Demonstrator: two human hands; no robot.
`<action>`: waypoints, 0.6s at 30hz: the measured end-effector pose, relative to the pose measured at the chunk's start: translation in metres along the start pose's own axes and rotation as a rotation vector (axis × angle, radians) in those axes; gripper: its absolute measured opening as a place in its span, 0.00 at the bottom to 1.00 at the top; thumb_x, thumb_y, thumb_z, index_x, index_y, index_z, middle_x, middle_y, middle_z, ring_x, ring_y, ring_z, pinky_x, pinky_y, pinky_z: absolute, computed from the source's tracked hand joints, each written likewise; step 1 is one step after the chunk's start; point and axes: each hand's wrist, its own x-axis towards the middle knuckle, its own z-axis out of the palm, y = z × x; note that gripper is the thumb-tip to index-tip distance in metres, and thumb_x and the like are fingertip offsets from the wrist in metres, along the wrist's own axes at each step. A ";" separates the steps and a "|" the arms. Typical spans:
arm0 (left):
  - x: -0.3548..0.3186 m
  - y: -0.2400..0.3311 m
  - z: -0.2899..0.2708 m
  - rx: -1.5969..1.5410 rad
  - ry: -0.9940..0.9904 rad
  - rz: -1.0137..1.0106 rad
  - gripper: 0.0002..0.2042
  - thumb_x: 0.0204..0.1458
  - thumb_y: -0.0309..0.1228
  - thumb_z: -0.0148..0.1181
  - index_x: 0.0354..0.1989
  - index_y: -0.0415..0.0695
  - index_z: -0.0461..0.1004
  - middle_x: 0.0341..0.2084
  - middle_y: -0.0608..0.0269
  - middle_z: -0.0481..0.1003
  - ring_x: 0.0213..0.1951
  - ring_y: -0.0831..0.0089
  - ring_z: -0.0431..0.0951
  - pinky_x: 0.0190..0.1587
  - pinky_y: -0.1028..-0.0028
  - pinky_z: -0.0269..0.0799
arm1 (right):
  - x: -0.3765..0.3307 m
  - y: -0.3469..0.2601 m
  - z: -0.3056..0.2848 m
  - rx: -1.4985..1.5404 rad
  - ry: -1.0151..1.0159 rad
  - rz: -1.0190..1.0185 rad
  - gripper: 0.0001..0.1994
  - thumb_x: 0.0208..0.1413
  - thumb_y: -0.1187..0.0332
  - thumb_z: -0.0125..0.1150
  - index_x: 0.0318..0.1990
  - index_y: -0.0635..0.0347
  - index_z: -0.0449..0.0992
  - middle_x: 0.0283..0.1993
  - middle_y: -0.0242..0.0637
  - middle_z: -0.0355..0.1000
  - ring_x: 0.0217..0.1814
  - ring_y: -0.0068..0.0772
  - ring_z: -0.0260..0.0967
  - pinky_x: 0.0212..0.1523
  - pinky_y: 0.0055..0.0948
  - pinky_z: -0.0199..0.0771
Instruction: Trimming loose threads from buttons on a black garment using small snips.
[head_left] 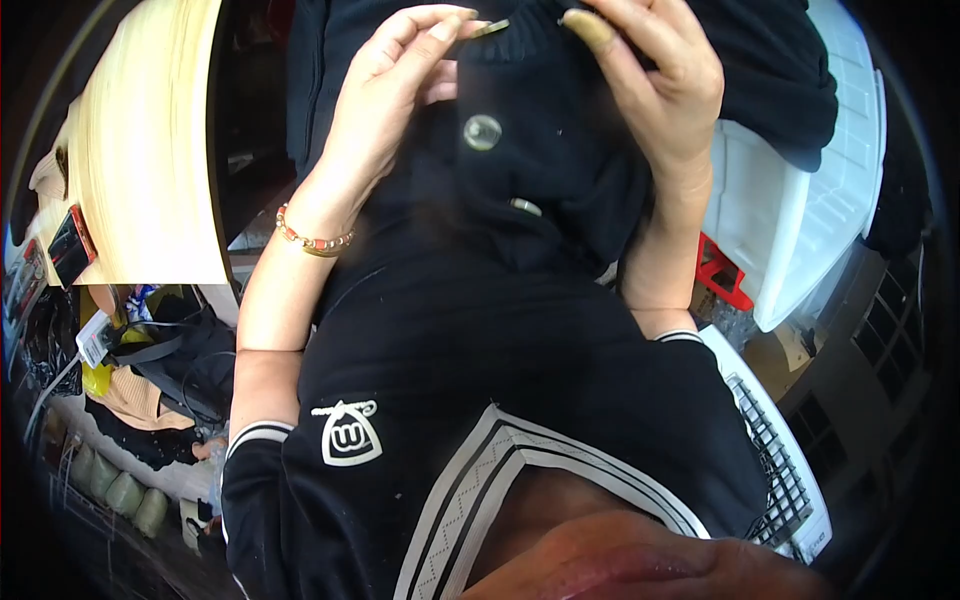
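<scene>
From my remote seat I see the dark garment (560, 110) bunched at the top centre of the frame. My left hand (400, 80) pinches it with thumb and fingertips, right at a pale button (492, 28). My right hand (665, 85) is at its upper edge, thumb yellowed at the tip (the frame cuts off the fingers, so I cannot tell whether they grip). A clear round button (483, 132) sits below; a pale desk (150, 150) fills the upper left.
</scene>
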 end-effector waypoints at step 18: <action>-0.051 0.007 0.001 0.555 -0.209 0.267 0.17 0.51 0.19 0.68 0.50 0.41 0.80 0.33 0.73 0.68 0.28 0.89 0.64 0.31 0.87 0.62 | -0.012 0.014 0.007 0.047 0.079 -0.007 0.15 0.50 0.79 0.69 0.47 0.64 0.81 0.34 0.31 0.69 0.30 0.18 0.65 0.30 0.17 0.63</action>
